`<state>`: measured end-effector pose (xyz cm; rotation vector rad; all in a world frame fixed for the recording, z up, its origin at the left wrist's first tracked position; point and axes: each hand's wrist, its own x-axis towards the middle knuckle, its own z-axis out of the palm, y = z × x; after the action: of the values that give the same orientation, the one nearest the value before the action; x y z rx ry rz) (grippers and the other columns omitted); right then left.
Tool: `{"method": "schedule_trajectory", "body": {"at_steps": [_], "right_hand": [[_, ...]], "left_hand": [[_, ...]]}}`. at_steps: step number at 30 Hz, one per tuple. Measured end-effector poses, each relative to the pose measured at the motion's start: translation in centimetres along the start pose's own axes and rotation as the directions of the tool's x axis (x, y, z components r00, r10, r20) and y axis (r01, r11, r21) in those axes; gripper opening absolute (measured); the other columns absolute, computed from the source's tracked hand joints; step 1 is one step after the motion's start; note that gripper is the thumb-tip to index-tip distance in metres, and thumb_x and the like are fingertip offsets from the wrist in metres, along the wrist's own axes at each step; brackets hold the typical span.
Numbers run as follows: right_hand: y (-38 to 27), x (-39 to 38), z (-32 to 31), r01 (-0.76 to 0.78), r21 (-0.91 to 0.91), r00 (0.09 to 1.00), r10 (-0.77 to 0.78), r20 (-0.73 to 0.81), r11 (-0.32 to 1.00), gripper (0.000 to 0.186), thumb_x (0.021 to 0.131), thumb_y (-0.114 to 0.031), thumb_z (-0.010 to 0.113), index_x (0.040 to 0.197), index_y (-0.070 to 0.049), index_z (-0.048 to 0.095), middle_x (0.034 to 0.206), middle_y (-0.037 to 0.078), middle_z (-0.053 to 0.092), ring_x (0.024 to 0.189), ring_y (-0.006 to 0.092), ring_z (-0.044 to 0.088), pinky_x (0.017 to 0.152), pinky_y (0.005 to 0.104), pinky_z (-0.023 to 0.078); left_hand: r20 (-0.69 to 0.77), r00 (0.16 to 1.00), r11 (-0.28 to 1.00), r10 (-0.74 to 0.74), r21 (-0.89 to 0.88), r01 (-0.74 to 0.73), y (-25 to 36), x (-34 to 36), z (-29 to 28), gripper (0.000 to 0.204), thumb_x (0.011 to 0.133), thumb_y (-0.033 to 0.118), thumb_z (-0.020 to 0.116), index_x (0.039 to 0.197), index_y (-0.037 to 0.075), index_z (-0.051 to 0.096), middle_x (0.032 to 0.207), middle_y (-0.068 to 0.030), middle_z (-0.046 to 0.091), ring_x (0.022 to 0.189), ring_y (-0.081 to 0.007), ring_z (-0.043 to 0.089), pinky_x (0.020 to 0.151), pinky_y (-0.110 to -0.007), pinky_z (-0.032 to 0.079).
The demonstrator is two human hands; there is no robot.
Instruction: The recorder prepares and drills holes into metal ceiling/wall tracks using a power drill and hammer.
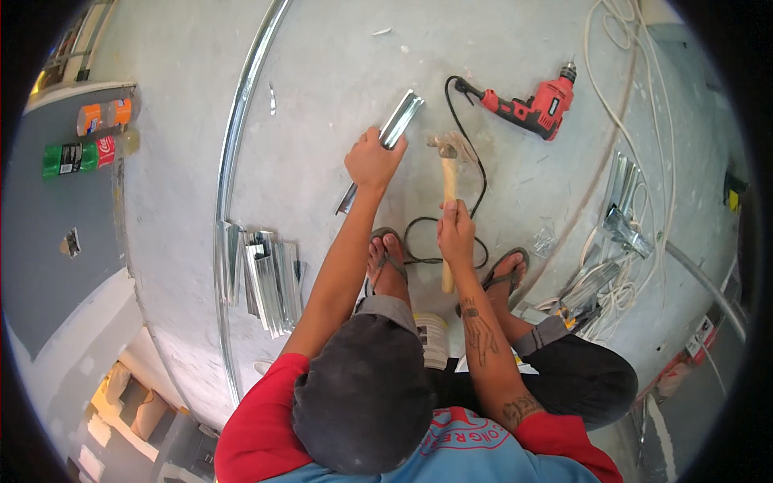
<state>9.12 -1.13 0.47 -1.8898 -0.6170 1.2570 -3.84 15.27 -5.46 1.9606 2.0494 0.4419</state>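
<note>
My left hand [372, 161] is closed around a short silver metal channel [403, 114], held at a slant above the floor near my left sandalled foot [386, 262]. My right hand [456, 237] grips the wooden handle of a hammer [448, 179], its head pointing away from me, just right of the channel. A black cord [477, 153] loops on the floor behind the hammer and runs to a red and black drill [547, 109] lying at the upper right.
Stacks of cut channels [270, 282] lie at left beside a long curved metal strip [229, 169]. White cables [660, 121] and more metal pieces [624, 185] are at right. Plastic bottles [84, 159] rest on a grey surface at far left. A white bucket [431, 338] is beneath me.
</note>
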Motion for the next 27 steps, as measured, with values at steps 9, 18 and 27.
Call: {"method": "schedule_trajectory", "body": {"at_steps": [9, 18, 27], "right_hand": [[-0.4, 3.0, 1.1, 0.093, -0.25, 0.994, -0.103, -0.028, 0.964, 0.044, 0.105, -0.038, 0.041, 0.092, 0.001, 0.054, 0.067, 0.022, 0.057, 0.062, 0.0419, 0.058, 0.058, 0.0455, 0.043], [-1.3, 5.3, 2.6, 0.139, -0.255, 0.99, -0.14, 0.016, 0.957, 0.042, 0.105, -0.037, 0.041, 0.094, 0.001, 0.054, 0.068, 0.021, 0.056, 0.062, 0.0389, 0.057, 0.058, 0.0451, 0.043], [-1.3, 7.6, 2.6, 0.238, -0.335, 0.97, -0.238, 0.043, 0.912, 0.043, 0.105, -0.038, 0.043, 0.093, -0.001, 0.062, 0.061, 0.007, 0.055, 0.054, 0.0166, 0.054, 0.053, 0.0333, 0.042]], "left_hand": [[-0.077, 0.995, 0.998, 0.06, 0.024, -0.059, 1.8, 0.5, 0.5, 0.037, 0.076, 0.044, 0.077, 0.081, 0.012, 0.062, 0.078, -0.0084, 0.067, 0.068, -0.0288, 0.067, 0.057, -0.042, 0.05], [0.04, 0.999, 0.999, -0.03, -0.027, 0.031, 1.9, 3.0, 0.8, 0.032, 0.077, 0.038, 0.076, 0.081, 0.01, 0.062, 0.076, -0.0081, 0.066, 0.068, -0.0292, 0.067, 0.06, -0.044, 0.051], [0.106, 0.992, 0.995, -0.066, -0.062, 0.073, 2.3, 2.9, 0.5, 0.03, 0.077, 0.034, 0.076, 0.084, 0.009, 0.062, 0.083, -0.0099, 0.066, 0.074, -0.031, 0.067, 0.062, -0.044, 0.051]]}}
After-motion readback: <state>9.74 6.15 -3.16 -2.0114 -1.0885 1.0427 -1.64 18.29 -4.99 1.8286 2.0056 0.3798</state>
